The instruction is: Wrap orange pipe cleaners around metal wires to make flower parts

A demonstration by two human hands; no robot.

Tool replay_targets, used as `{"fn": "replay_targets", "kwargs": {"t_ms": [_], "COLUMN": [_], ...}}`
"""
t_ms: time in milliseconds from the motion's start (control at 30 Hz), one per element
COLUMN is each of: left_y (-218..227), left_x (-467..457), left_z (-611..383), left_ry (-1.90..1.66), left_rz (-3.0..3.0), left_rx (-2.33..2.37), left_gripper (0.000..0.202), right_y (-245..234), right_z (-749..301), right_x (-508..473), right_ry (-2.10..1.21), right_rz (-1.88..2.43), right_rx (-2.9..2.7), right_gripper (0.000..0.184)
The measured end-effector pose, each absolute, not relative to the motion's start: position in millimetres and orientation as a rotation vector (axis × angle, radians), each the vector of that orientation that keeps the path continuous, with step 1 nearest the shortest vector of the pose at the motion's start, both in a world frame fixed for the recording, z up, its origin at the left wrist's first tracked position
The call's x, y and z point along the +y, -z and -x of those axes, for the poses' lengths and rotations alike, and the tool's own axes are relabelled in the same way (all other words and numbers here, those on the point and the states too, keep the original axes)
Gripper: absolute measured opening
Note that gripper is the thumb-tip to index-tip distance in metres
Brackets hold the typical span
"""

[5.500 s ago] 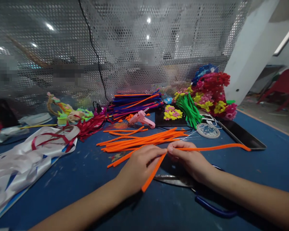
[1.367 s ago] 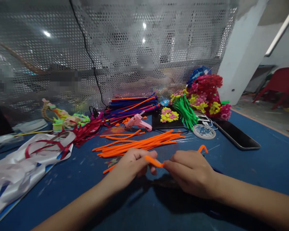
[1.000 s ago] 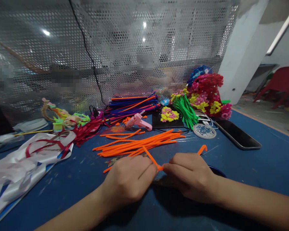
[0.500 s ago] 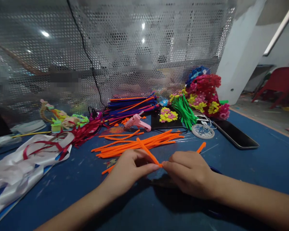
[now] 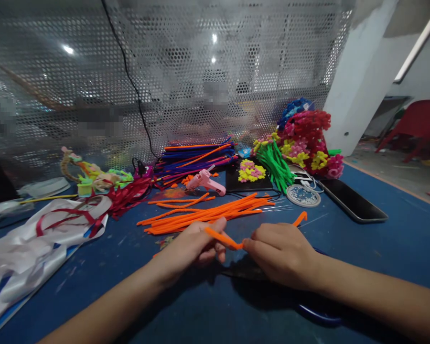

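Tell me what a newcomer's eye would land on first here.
Probably the heap of bright fuzzy flowers, red, pink, yellow and blue, at the back right of the blue table. Next, the loose pile of orange stems across the middle, with a pink glue gun just behind it. In front, the right hand pinches a bent orange strip.

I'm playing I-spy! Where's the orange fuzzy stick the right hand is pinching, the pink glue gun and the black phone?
Orange fuzzy stick (image 5: pixel 222 238): head view, on the part slanting up leftward.
Pink glue gun (image 5: pixel 205 181): head view, on its body.
Black phone (image 5: pixel 354 200): head view, middle of its screen.
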State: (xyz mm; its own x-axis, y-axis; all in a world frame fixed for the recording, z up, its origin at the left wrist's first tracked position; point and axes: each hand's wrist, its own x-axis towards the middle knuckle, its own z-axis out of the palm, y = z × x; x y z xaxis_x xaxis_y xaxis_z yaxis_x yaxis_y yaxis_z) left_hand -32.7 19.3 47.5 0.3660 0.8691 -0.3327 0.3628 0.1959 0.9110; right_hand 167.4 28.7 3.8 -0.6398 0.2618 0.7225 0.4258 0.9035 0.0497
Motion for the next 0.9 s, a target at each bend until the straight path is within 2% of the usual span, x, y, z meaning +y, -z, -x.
{"fn": "replay_targets", "kwargs": {"t_ms": [100,200,300,367,433,533,667,800,900], "left_y": [-45,-46,-45,-44,-44,-47,-51,-50,-46], "left_x": [18,11,3,2,3,9,15,12,6], "left_z": [35,36,36,35,34,32,30,29,33], "left_ry": [-0.383,-0.406,-0.594,-0.647,-0.555,-0.335,-0.34,-0.507,-0.747], "left_rz": [-1.529,-2.012,-2.692,-2.846,-2.646,-2.012,-1.421,-1.419,-1.902], "left_rx": [1.204,1.265,1.27,1.296,1.389,1.362,1.172,1.253,1.295], "left_gripper": [0.035,0.021,0.024,0.028,0.031,0.035,0.024,0.02,0.017], "right_y": [-4,-4,-5,-6,-8,-10,-12,-11,-9], "right_z": [-167,-166,-165,-166,-168,-170,-171,-170,-168], "right_x": [25,24,24,23,22,18,16,20,24], "right_ry": [0.317,0.28,0.216,0.221,0.265,0.341,0.401,0.325,0.15], "right_rz": [0.441,0.455,0.491,0.485,0.456,0.418,0.374,0.439,0.548], "right_rx": [-2.327,-2.337,-2.297,-2.28,-2.291,-2.318,-2.338,-2.29,-2.26], "right_gripper": [0.023,0.024,0.026,0.025,0.024,0.022,0.021,0.019,0.021]}}
